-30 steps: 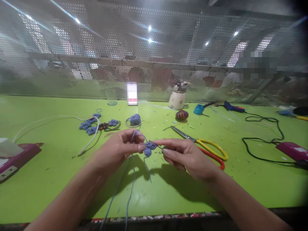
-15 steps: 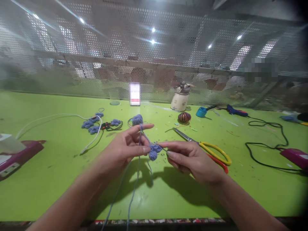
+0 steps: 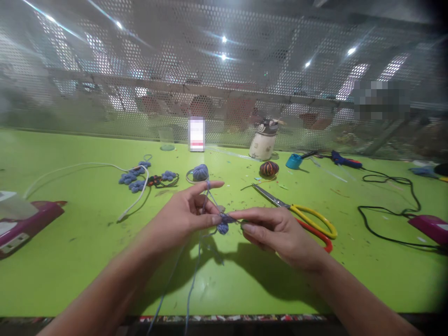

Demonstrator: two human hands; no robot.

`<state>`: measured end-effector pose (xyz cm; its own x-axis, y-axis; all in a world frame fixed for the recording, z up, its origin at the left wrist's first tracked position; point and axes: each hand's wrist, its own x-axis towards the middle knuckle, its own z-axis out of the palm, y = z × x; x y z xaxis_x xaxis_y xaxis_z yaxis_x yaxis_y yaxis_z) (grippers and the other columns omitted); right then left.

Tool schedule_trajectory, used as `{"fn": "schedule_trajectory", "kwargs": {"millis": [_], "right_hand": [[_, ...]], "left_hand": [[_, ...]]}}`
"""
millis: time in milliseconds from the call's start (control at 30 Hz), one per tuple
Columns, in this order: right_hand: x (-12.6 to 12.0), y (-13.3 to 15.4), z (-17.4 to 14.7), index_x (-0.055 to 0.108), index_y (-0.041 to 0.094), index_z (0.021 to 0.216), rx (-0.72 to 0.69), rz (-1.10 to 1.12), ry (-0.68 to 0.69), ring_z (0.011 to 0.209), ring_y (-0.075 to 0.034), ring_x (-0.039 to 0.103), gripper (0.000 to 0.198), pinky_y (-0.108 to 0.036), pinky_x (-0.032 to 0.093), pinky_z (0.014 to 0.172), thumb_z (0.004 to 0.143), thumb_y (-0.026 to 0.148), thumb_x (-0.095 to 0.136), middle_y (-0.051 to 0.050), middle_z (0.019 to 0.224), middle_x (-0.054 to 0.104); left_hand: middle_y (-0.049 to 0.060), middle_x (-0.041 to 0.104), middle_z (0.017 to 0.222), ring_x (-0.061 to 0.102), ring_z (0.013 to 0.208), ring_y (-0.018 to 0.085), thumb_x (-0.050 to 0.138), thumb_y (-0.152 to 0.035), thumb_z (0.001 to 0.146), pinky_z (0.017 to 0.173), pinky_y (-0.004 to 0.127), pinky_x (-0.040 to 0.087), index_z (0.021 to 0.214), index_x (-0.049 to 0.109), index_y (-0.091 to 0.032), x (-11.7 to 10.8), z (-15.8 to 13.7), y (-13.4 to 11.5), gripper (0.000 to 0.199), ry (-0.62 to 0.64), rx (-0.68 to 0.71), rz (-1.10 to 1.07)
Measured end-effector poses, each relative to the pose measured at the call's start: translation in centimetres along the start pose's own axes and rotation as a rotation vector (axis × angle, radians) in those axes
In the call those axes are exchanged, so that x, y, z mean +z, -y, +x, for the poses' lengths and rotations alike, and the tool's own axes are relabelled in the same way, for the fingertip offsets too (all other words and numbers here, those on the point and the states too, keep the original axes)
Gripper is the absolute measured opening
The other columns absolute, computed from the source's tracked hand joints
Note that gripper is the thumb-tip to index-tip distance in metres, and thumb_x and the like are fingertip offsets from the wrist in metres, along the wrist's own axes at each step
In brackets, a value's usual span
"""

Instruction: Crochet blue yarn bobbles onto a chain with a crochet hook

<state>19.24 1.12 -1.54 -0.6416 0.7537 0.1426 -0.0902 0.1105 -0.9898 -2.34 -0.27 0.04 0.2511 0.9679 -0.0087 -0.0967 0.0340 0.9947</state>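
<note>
Between thumb and fingers, my left hand pinches a small blue-purple crochet piece. Its index finger points out to the right with blue yarn looped over it; loose strands hang down past the table's front edge. My right hand grips a thin dark crochet hook, most of it hidden by the fingers, with its tip at the crochet piece. Behind my left hand sits a ball of blue yarn. Scissors with yellow and red handles lie open just beyond my right hand.
Crocheted blue flowers lie at left beside a white cable. Farther back stand a lit phone, a clear cup and a cream jar. A multicolour yarn ball, blue tape and a glue gun are at right.
The crochet piece has tilted and sits slightly lower between my hands. My right hand has shifted a little left and down with the hook. The hanging yarn tail has swung.
</note>
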Motion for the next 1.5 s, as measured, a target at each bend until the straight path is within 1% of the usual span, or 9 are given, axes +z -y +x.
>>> {"fn": "schedule_trajectory", "kwargs": {"millis": [200, 433, 633, 867, 1067, 1200, 1300, 1400, 1500], "right_hand": [[-0.08, -0.48, 0.1, 0.071, 0.017, 0.115, 0.045, 0.056, -0.098, 0.045, -0.005, 0.028, 0.029, -0.019, 0.018, 0.042, 0.088, 0.022, 0.063, 0.006, 0.053, 0.04], [0.1, -0.53, 0.17, 0.072, 0.017, 0.114, 0.097, 0.078, -0.177, 0.046, -0.005, 0.028, 0.031, -0.02, 0.017, 0.043, 0.084, 0.027, 0.068, 0.005, 0.055, 0.043], [0.26, -0.58, 0.41, 0.072, 0.021, 0.113, 0.131, 0.089, -0.2, 0.047, -0.005, 0.032, 0.032, -0.019, 0.019, 0.043, 0.082, 0.029, 0.069, 0.004, 0.058, 0.048], [0.43, -0.29, 0.35, 0.072, 0.018, 0.114, 0.156, 0.116, -0.21, 0.047, -0.006, 0.032, 0.035, -0.019, 0.018, 0.042, 0.081, 0.031, 0.071, 0.004, 0.058, 0.048], [0.39, -0.27, 0.18, 0.07, 0.017, 0.117, 0.129, 0.082, -0.172, 0.048, -0.006, 0.032, 0.035, -0.02, 0.019, 0.044, 0.084, 0.03, 0.068, 0.004, 0.057, 0.046], [0.37, -0.27, 0.15, 0.069, 0.017, 0.12, 0.121, 0.035, -0.134, 0.048, -0.006, 0.031, 0.035, -0.021, 0.019, 0.044, 0.087, 0.028, 0.064, 0.005, 0.057, 0.044], [0.39, -0.18, 0.21, 0.069, 0.016, 0.121, 0.116, 0.013, -0.133, 0.048, -0.006, 0.031, 0.035, -0.021, 0.02, 0.044, 0.088, 0.027, 0.063, 0.004, 0.058, 0.044], [0.49, -0.06, 0.27, 0.069, 0.015, 0.121, 0.117, 0.008, -0.141, 0.048, -0.006, 0.032, 0.036, -0.021, 0.02, 0.044, 0.087, 0.027, 0.064, 0.004, 0.058, 0.045], [0.61, -0.02, 0.26, 0.068, 0.016, 0.121, 0.129, 0.021, -0.145, 0.048, -0.006, 0.032, 0.038, -0.021, 0.02, 0.043, 0.086, 0.029, 0.066, 0.004, 0.058, 0.046]], "left_hand": [[-0.005, 0.067, 0.067, 0.06, 0.064, 0.009, 0.077, -0.008, 0.071, 0.067, 0.024, 0.042, 0.11, 0.066, -0.015, 0.01, 0.13, 0.16, 0.042, 0.003, -0.02, -0.044], [-0.006, 0.068, 0.064, 0.06, 0.061, 0.008, 0.079, -0.011, 0.069, 0.065, 0.023, 0.042, 0.1, 0.07, -0.018, 0.02, 0.05, 0.27, 0.032, -0.029, -0.017, -0.052], [-0.006, 0.066, 0.064, 0.059, 0.062, 0.008, 0.079, -0.011, 0.068, 0.066, 0.024, 0.042, 0.106, 0.068, -0.018, 0.22, -0.05, 0.14, 0.04, -0.036, -0.004, -0.06], [-0.006, 0.063, 0.069, 0.058, 0.066, 0.01, 0.077, -0.01, 0.071, 0.07, 0.027, 0.042, 0.119, 0.063, -0.02, 0.28, -0.15, 0.09, 0.051, -0.027, 0.002, -0.056], [-0.004, 0.063, 0.072, 0.057, 0.069, 0.013, 0.077, -0.012, 0.07, 0.072, 0.03, 0.041, 0.117, 0.065, -0.019, 0.39, -0.04, 0.01, 0.05, -0.034, 0.024, -0.061], [0.0, 0.067, 0.078, 0.057, 0.073, 0.014, 0.073, -0.011, 0.07, 0.072, 0.03, 0.04, 0.116, 0.067, -0.018, 0.54, -0.26, -0.18, 0.047, -0.054, 0.018, -0.098], [0.002, 0.069, 0.082, 0.058, 0.075, 0.015, 0.072, -0.017, 0.072, 0.071, 0.029, 0.041, 0.114, 0.069, -0.017, 0.67, -0.41, -0.23, 0.041, -0.065, 0.022, -0.13], [0.0, 0.069, 0.078, 0.061, 0.074, 0.015, 0.079, -0.021, 0.07, 0.073, 0.03, 0.044, 0.112, 0.069, -0.017, 0.79, -0.29, -0.07, 0.044, -0.081, 0.028, -0.093], [-0.002, 0.068, 0.073, 0.063, 0.07, 0.014, 0.082, -0.015, 0.066, 0.074, 0.031, 0.048, 0.11, 0.067, -0.017, 0.86, -0.08, 0.16, 0.047, -0.074, 0.023, -0.07]]}}
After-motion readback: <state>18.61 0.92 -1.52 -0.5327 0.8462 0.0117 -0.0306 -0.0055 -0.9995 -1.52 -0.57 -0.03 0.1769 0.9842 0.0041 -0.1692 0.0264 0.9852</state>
